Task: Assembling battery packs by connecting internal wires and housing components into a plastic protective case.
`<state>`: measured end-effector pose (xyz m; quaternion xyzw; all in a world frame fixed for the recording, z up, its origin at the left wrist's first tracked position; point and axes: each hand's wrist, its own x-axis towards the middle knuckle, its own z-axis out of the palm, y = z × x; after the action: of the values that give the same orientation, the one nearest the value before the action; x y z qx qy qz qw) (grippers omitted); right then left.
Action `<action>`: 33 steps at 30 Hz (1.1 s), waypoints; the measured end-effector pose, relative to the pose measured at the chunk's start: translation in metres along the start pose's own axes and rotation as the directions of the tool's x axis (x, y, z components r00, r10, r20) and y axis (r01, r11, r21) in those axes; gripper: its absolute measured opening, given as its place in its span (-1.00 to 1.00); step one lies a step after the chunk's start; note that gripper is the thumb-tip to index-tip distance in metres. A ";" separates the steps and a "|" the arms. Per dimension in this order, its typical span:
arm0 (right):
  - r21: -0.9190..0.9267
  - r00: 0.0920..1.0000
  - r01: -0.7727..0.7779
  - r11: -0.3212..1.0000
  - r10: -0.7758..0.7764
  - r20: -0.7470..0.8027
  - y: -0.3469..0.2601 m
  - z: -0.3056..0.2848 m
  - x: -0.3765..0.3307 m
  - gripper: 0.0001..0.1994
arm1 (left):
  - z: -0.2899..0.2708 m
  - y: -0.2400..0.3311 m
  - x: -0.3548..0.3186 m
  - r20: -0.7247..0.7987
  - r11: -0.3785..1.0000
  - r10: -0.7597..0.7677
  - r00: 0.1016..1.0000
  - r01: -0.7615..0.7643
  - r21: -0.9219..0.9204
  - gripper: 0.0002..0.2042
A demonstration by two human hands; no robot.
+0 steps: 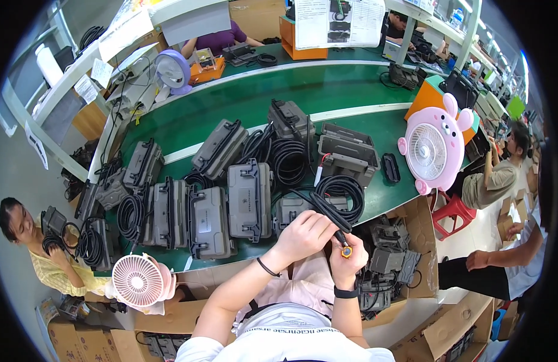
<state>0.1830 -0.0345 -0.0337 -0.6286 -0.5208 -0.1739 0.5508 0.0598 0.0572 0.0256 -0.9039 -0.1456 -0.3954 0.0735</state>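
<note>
Head view: yellow-ended connector (346,252) sits in the right hand (355,263).

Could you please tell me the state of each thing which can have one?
Left hand: closed on the cable.
Right hand: closed on the connector.
Cable: partly coiled.
Connector: held, yellow end exposed.
Central case: shut.
Rear-right case: open.
Carton: open, filled with cases.
Rabbit fan: upright; running unclear.

Green worktop (230,90) is crowded with grey cases (249,202), mostly closed; coiled black cables (289,163) are bunched between them. One open case (348,160) is placed toward the right, with a small black tray (390,168) set beside it. Pink fan (428,149) is stood near the right end.
</note>
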 end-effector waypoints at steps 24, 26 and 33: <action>0.619 0.799 -0.541 0.570 0.577 0.167 0.027 -0.002 0.009 -0.53 | -0.001 0.029 -0.046 -0.036 0.994 -0.090 0.995 0.092 0.060 -0.78; 0.571 0.733 -0.662 0.485 0.579 0.357 0.026 -0.006 0.020 -0.38 | 0.001 0.034 -0.059 -0.009 0.991 -0.116 0.993 0.117 0.068 -0.69; 0.591 0.614 -0.776 0.219 0.475 0.630 0.039 -0.023 0.020 -0.12 | -0.001 0.071 -0.095 -0.117 0.746 -0.546 0.829 0.418 -0.518 -0.70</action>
<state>0.2326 -0.0398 -0.0299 -0.4614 -0.3106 0.4387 0.7058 0.0201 -0.0299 -0.0451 -0.7639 -0.2647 -0.5394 -0.2355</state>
